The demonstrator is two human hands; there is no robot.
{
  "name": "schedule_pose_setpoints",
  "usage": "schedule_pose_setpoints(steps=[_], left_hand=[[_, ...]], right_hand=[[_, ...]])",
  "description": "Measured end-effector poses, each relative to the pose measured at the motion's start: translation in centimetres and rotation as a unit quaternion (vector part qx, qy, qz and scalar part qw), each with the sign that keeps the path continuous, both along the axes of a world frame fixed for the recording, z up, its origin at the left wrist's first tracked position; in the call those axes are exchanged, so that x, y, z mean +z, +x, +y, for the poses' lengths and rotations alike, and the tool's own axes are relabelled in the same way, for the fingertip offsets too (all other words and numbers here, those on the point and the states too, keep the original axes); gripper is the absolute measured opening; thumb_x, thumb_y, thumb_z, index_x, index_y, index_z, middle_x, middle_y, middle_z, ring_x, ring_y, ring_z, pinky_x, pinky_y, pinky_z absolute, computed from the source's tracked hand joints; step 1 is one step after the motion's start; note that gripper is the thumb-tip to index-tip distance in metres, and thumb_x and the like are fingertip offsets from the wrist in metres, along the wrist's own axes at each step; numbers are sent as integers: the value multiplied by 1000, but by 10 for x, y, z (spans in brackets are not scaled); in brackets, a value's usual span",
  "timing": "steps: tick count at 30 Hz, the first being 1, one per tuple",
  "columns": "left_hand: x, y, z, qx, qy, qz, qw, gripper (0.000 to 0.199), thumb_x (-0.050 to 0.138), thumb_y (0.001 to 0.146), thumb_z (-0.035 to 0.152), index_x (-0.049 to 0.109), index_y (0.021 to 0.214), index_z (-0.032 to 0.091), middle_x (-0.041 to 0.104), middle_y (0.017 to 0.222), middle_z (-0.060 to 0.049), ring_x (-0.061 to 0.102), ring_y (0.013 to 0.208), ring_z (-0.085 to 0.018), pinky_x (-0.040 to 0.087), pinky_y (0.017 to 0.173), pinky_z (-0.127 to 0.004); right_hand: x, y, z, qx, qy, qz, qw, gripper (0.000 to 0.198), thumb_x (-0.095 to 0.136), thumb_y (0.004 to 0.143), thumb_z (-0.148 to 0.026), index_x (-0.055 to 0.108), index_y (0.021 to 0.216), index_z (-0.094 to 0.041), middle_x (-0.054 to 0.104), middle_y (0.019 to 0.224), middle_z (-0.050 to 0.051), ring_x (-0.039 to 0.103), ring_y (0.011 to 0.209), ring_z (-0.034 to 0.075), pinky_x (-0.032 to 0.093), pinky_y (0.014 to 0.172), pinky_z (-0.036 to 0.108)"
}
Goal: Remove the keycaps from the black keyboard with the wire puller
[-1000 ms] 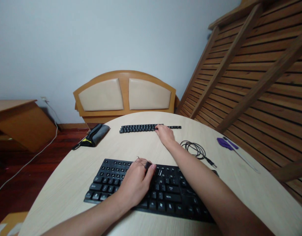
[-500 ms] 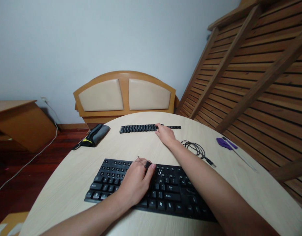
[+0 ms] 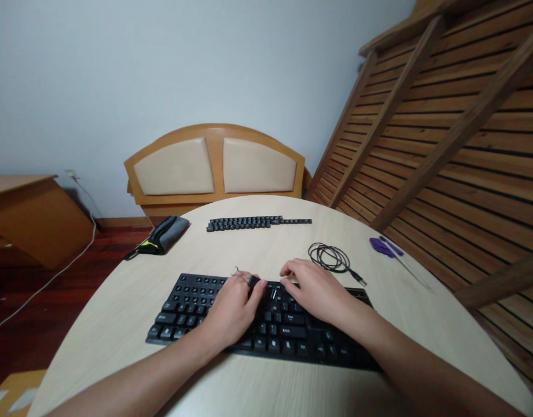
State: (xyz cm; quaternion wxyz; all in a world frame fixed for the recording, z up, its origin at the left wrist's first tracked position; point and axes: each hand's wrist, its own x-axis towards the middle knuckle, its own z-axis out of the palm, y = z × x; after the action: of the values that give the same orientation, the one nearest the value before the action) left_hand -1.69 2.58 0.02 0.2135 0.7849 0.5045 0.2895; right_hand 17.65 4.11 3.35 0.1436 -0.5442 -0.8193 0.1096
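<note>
A black keyboard (image 3: pixel 287 332) lies across the near part of the table, its upper left rows stripped of keycaps so that bare switch posts show. My left hand (image 3: pixel 231 307) rests over its middle, closed around a small black-handled wire keycap puller (image 3: pixel 253 281); thin wires stick out past the knuckles. Above the keyboard's upper right hovers my right hand (image 3: pixel 316 289), thumb and fingers apart, with nothing visible between them. Farther back, loose black keycaps (image 3: pixel 239 224) are lined up in rows, with a single thinner row at the right end.
A coiled black USB cable (image 3: pixel 329 258) lies right of centre, behind my right hand. At the right are a purple cloth (image 3: pixel 379 246) and a thin white stick (image 3: pixel 411 267). A grey and black pouch (image 3: pixel 166 234) sits at the table's left edge.
My right hand has come back from the keycap rows to the keyboard. A keycap now shows where that hand was. The left hand keeps its hold on the keycap puller.
</note>
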Motion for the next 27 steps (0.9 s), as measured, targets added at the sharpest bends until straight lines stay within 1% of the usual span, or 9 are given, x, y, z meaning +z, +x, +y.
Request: schedule_pose_setpoints(steps=[3, 6, 11, 13, 19, 23, 27], left_hand=[[-1, 0, 0, 2, 3, 3, 1000, 38, 36, 100, 34, 64, 82, 16, 67, 85, -9, 61, 90, -25, 45, 88, -40], [-1, -1, -1, 0, 3, 5, 1000, 38, 36, 100, 34, 64, 83, 16, 67, 85, -9, 61, 91, -25, 45, 90, -41], [3, 0, -2, -8, 3, 8, 1000, 35, 37, 100, 31, 63, 81, 17, 69, 85, -7, 63, 87, -23, 46, 89, -42], [6, 1, -4, -14, 5, 9, 1000, 34, 38, 100, 30, 62, 80, 17, 69, 84, -7, 63, 86, -23, 46, 88, -42], [14, 4, -11, -24, 29, -2, 999, 31, 39, 99, 28, 63, 81, 18, 70, 88, -6, 62, 88, -22, 46, 86, -40], [12, 5, -14, -26, 31, 14, 999, 36, 37, 99, 28, 60, 73, 18, 69, 79, -6, 62, 80, -22, 46, 81, -40], [12, 4, -14, -36, 36, 36, 998, 35, 37, 99, 27, 59, 73, 19, 67, 76, -4, 61, 77, -21, 45, 79, -40]], right_hand=[[-11, 12, -12, 24, -14, 60, 998, 13, 54, 92, -25, 66, 94, -20, 70, 98, 5, 62, 99, 22, 47, 86, 35], [-20, 20, -17, 49, -11, 101, 994, 17, 55, 93, -26, 66, 103, -19, 68, 105, 6, 60, 104, 21, 46, 94, 36], [-23, 26, -25, 100, -23, 94, 990, 36, 59, 90, -32, 62, 123, -17, 61, 126, 9, 52, 120, 22, 41, 106, 38], [-22, 26, -27, 112, -26, 85, 990, 43, 60, 89, -34, 59, 128, -16, 58, 130, 10, 49, 124, 23, 39, 108, 38], [-26, 24, -28, 110, -10, 89, 990, 44, 61, 87, -31, 59, 129, -15, 58, 130, 11, 49, 123, 23, 40, 108, 39], [-29, 22, -28, 105, 0, 92, 990, 44, 61, 87, -30, 58, 129, -16, 59, 129, 11, 49, 123, 23, 42, 107, 40], [-30, 20, -30, 109, 2, 90, 990, 42, 62, 87, -29, 59, 128, -18, 59, 130, 10, 49, 123, 23, 42, 107, 41]])
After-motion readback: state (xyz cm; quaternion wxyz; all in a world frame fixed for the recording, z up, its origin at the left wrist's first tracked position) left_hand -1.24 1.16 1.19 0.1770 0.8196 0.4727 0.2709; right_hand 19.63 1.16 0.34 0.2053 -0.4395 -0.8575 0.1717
